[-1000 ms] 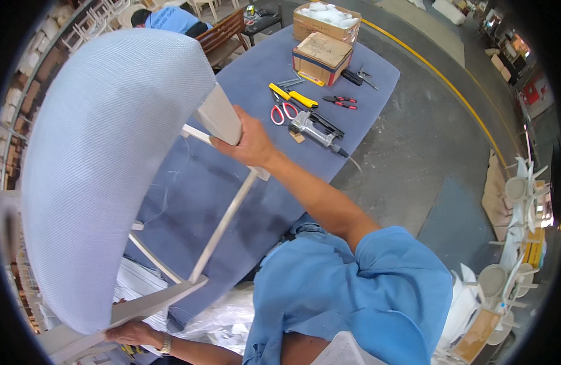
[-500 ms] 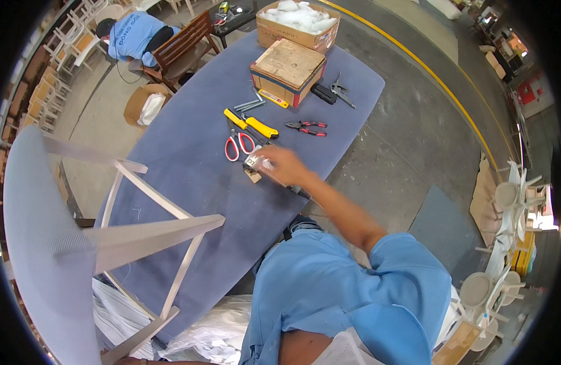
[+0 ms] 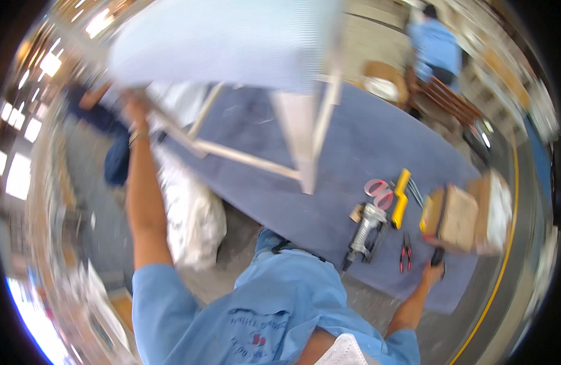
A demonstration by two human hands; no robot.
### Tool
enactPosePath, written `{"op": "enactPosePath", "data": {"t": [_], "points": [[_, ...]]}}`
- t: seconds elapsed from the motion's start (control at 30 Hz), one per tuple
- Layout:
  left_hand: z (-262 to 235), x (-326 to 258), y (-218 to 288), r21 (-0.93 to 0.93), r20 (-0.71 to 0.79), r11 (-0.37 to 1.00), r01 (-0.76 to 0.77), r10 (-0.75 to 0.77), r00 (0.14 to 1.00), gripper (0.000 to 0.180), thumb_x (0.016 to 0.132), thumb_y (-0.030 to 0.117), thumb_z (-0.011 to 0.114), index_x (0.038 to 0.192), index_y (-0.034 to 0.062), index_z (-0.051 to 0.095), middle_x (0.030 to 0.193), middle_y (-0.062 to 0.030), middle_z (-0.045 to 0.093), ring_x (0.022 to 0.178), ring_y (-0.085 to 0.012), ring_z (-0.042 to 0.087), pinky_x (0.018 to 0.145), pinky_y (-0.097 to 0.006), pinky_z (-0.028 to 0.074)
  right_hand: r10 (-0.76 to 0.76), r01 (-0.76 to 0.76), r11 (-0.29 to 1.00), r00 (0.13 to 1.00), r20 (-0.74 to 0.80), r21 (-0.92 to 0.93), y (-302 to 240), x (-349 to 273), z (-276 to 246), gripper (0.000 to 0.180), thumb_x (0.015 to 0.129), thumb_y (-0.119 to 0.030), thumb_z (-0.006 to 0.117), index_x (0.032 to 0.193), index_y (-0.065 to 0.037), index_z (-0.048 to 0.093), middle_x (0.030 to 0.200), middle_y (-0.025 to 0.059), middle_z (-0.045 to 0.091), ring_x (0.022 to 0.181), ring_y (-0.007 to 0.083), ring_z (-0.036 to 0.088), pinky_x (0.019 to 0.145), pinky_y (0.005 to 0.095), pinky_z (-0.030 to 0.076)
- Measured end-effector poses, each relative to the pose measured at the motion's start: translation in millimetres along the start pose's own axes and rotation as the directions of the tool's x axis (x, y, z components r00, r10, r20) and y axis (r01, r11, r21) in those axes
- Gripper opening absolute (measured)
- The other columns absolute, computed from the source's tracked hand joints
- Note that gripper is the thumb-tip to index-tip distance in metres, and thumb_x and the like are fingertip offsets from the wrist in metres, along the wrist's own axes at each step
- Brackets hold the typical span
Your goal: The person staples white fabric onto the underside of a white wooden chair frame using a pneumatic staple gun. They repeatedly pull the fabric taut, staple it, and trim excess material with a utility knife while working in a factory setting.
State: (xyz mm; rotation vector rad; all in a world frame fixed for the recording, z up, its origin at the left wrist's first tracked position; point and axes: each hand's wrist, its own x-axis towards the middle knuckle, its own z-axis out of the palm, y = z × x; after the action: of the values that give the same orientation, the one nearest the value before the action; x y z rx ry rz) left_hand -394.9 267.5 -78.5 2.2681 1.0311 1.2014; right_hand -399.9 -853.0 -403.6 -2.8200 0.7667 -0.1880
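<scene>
High on the left, my left hand (image 3: 134, 109) closes round a pale wooden leg of the chair (image 3: 220, 55), which has a light blue-grey covering. The chair lies tipped over on the blue-grey table. At the table's right end, my right hand (image 3: 431, 274) touches or reaches a small black object (image 3: 437, 255) by the wooden-topped box (image 3: 458, 216). Its fingers are too blurred and hidden to read. Nearer the middle lies a silver air stapler (image 3: 368, 225). Beside it are red-handled scissors (image 3: 379, 193), a yellow-handled tool (image 3: 401, 198) and red-and-black pliers (image 3: 406, 252).
An open carton (image 3: 494, 213) with white filling stands past the box. White plastic-wrapped material (image 3: 189, 213) lies left of the table. Another person (image 3: 435, 45) in blue works beyond, by a brown wooden chair (image 3: 447, 100). A person in dark clothes (image 3: 98, 115) stands far left.
The view has swung left. My right hand has left the air stapler and moved to the black object by the box. My left hand now shows on the chair leg.
</scene>
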Motion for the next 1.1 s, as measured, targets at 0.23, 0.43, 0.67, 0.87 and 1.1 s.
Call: {"op": "enactPosePath", "data": {"t": [0.23, 0.43, 0.67, 0.87, 1.1], "points": [[-46, -115, 43, -0.56, 0.186, 0.768, 0.31, -0.248, 0.951, 0.068, 0.1, 0.063, 0.041, 0.138, 0.0095, 0.055, 0.133, -0.0081, 0.058, 0.128, -0.0192, 0.05, 0.099, -0.04, 0.04, 0.025, -0.03, 0.984, 0.999, 0.032, 0.175, -38, 2, 19, 0.059, 0.075, -0.034, 0.081, 0.111, 0.009, 0.061, 0.102, 0.0242, 0.068, 0.093, 0.0407, 0.066, 0.084, 0.0482, 0.051], [-46, -66, 71, -0.76, 0.22, 0.596, 0.258, -0.138, 0.966, 0.071, 0.101, 0.064, 0.038, 0.133, 0.0041, 0.057, 0.124, -0.0084, 0.063, 0.108, -0.0192, 0.059, 0.097, -0.035, 0.044, -0.126, 0.164, 0.812, 0.986, -0.106, 0.56, -87, -71, -21, 0.057, 0.078, -0.023, 0.08, 0.119, 0.01, 0.059, 0.111, 0.0221, 0.07, 0.101, 0.0298, 0.069, 0.09, 0.0391, 0.053], [-97, 56, -53, -0.547, 0.419, 0.834, 0.07, 0.2, 0.886, 0.07, 0.107, 0.048, 0.024, 0.138, -0.0106, 0.047, 0.133, -0.026, 0.058, 0.119, -0.0334, 0.06, 0.105, -0.045, 0.047, -0.57, 0.439, 0.745, 0.81, 0.137, 0.502, -341, -240, -16, 0.065, 0.076, -0.034, 0.079, 0.131, -0.005, 0.058, 0.117, 0.0215, 0.062, 0.109, 0.0391, 0.06, 0.094, 0.0462, 0.048], [-20, 12, 46, -0.744, 0.498, 0.477, 0.468, -0.071, 0.864, 0.102, 0.087, 0.085, 0.027, 0.139, -0.0007, 0.046, 0.123, -0.0227, 0.062, 0.114, -0.0345, 0.061, 0.105, -0.048, 0.045, -0.297, 0.295, 0.882, 0.953, -0.053, 0.368, -374, -285, 24, 0.055, 0.08, -0.033, 0.077, 0.124, -0.005, 0.062, 0.115, 0.0181, 0.062, 0.106, 0.0376, 0.059, 0.093, 0.045, 0.047], [-42, -27, 57, -0.805, 0.221, 0.56, 0.198, -0.028, 0.975, 0.088, 0.094, 0.076, 0.026, 0.137, 0.0022, 0.048, 0.118, -0.021, 0.064, 0.108, -0.0327, 0.063, 0.1, -0.047, 0.05, -0.012, 0.008, 0.801, 1.0, 0.004, 0.599, -290, -275, -7, 0.036, 0.084, -0.021, 0.073, 0.115, -0.003, 0.067, 0.106, 0.0161, 0.066, 0.093, 0.0305, 0.065, 0.084, 0.0389, 0.052]]}}
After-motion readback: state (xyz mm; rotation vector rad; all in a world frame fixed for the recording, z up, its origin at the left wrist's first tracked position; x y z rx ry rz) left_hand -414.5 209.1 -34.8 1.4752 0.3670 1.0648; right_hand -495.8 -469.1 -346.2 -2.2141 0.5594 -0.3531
